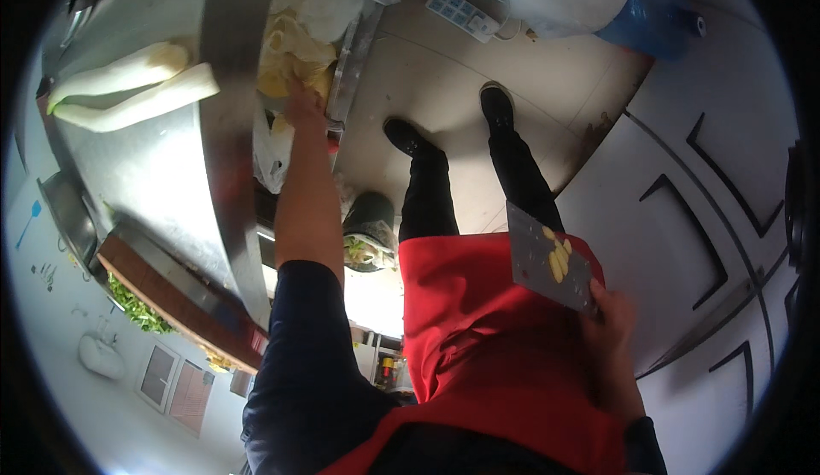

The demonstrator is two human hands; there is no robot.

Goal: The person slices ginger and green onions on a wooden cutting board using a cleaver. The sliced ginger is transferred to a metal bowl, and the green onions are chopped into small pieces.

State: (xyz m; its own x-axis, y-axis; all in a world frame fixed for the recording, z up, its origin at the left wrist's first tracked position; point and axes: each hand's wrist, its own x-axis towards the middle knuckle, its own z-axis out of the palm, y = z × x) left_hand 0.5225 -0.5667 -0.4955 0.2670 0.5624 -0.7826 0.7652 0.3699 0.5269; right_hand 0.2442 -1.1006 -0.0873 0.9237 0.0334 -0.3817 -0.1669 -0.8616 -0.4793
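In my right hand [608, 321] is a cleaver [532, 251], gripped at its handle and held out over the red apron [461, 283]. Several pale yellow slices [558, 260] cling to the flat of its blade, along with small wet bits. My left hand [304, 103] reaches down beside the steel worktable to a yellow plastic bag [291, 49] on a low shelf. Its fingers are at the bag, partly blurred, and whether they grip it cannot be told. White plastic bags [272, 151] lie close to that hand.
Two long white vegetables [134, 87] lie on the steel worktable [147, 161], near a wooden board [166, 295]. A dark bin [370, 215] with scraps stands below. On the floor are a power strip [458, 13] and a blue water jug [653, 17]. White cabinet doors [640, 231] flank my right.
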